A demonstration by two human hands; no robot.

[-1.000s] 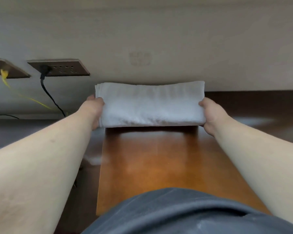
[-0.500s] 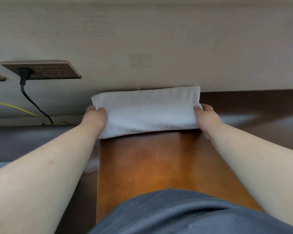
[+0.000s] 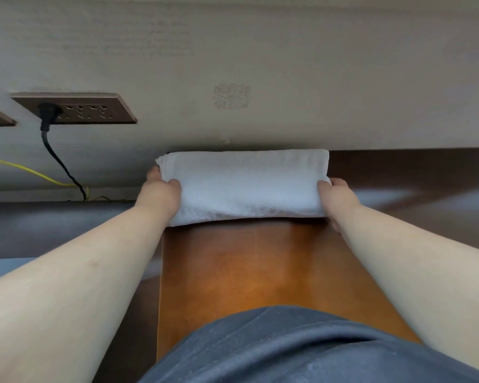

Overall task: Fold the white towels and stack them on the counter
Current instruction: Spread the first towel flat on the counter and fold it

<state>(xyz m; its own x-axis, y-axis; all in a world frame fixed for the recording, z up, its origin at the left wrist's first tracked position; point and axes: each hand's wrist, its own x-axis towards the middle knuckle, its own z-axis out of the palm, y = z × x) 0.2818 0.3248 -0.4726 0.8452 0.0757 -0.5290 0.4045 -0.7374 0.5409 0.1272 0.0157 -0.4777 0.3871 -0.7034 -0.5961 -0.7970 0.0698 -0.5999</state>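
Gripping the folded white terry towel [image 3: 246, 186] at both short ends, left hand [image 3: 161, 193] curled around the left end, right hand [image 3: 336, 197] clasping the right end; resting at the far end of the glossy brown wooden counter [image 3: 260, 272], right against the beige wall [image 3: 288, 64]; black cable [image 3: 58, 161] hanging from the brown wall socket strip [image 3: 89, 110] off to the left

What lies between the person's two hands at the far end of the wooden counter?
In the head view, the folded white towel spans the whole gap: the left hand grips its left end, the right hand its right end, above the wooden counter.
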